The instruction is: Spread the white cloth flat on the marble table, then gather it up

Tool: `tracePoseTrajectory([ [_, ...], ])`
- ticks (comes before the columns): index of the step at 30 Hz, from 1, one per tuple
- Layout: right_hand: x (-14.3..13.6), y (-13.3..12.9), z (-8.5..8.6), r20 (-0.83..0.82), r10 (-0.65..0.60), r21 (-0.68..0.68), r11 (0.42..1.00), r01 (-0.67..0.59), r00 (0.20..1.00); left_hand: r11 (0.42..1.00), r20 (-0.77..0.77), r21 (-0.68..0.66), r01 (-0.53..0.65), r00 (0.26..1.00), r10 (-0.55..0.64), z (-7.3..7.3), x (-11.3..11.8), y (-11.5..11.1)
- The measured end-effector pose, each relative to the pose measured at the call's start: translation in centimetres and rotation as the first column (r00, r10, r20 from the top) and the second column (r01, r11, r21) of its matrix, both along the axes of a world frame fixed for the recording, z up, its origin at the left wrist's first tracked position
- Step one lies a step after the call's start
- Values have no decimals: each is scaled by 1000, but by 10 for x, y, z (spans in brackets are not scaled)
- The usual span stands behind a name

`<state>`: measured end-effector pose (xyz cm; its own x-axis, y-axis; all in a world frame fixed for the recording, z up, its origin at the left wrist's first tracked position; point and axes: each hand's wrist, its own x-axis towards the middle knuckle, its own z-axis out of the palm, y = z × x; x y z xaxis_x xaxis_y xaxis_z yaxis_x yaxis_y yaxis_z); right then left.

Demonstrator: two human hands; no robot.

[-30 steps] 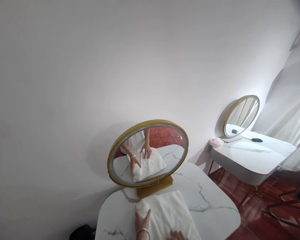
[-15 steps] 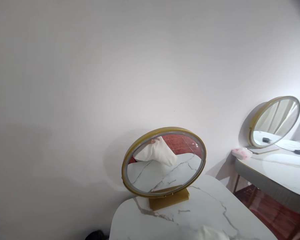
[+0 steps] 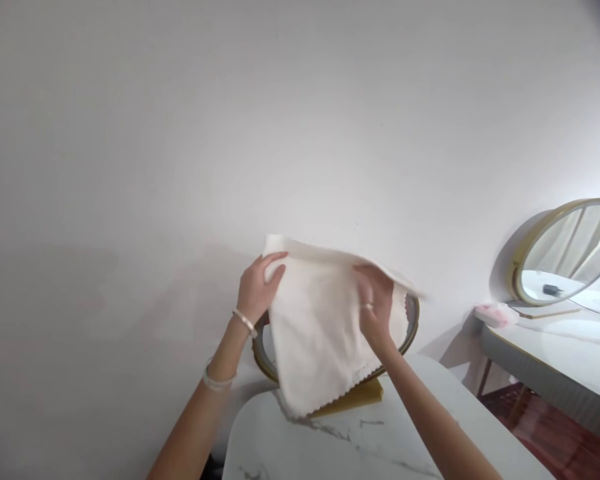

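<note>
A white cloth [image 3: 320,333] with a zigzag edge hangs in front of an oval, gold-framed mirror [image 3: 414,323] and covers most of its glass. My left hand [image 3: 260,283] grips the cloth near its upper left corner, thumb and fingers around the fabric. Blurred by motion, my right hand [image 3: 376,300] is closed on the cloth's upper right part, with a fold lying over the fingers. Below the cloth, the mirror's gold base [image 3: 353,398] rests on a white marbled table [image 3: 330,440].
A second gold-framed mirror [image 3: 567,250] stands on another white table [image 3: 570,340] at the right. Beside it lie a pink and white packet [image 3: 497,314] and a gold strip. A plain wall [image 3: 130,167] rises behind, close to the nearer mirror.
Both my hands have come into view with the cloth raised in front of the near mirror. Before, only a bit of cloth showed at the bottom edge. The view has shifted slightly left.
</note>
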<state>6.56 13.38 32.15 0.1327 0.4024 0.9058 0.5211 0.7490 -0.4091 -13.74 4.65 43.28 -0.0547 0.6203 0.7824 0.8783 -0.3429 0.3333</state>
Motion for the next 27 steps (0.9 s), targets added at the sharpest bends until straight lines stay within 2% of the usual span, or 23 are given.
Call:
tracePoseTrajectory([
  [2,-18,14,33,85,-37,74,997,31,996,991,-20,-95,-97,995,95,-10,-10,25],
  [3,-25,20,42,143,-46,99,995,32,989,984,-42,-84,-156,987,153,-19,-12,33],
  [5,-34,30,46,256,-59,129,991,27,965,970,-89,40,-242,966,245,-36,-9,41],
  [7,-35,37,42,322,-100,140,989,58,942,972,-186,130,-194,958,217,-47,2,43],
  [10,-24,46,36,369,-179,172,978,122,912,997,-385,58,-58,920,76,-50,25,46],
  [13,-5,54,31,332,-219,183,969,165,918,994,-507,50,-93,855,106,-44,50,60],
  [15,12,63,24,271,-211,117,976,186,939,991,-565,77,-109,815,134,-40,67,75],
  [18,43,79,4,137,-200,-80,974,212,970,994,-637,89,-62,764,104,-35,93,99],
  [20,64,88,-12,59,-228,-207,950,235,972,997,-679,75,-19,731,65,-34,108,111],
  [22,80,92,-25,6,-295,-256,923,287,955,998,-699,61,3,714,41,-35,121,119],
  [24,87,90,-30,-27,-348,-200,920,336,937,998,-691,66,7,721,41,-37,127,122],
  [27,79,83,-22,69,-256,-30,966,258,964,994,-664,107,17,745,59,-40,125,122],
])
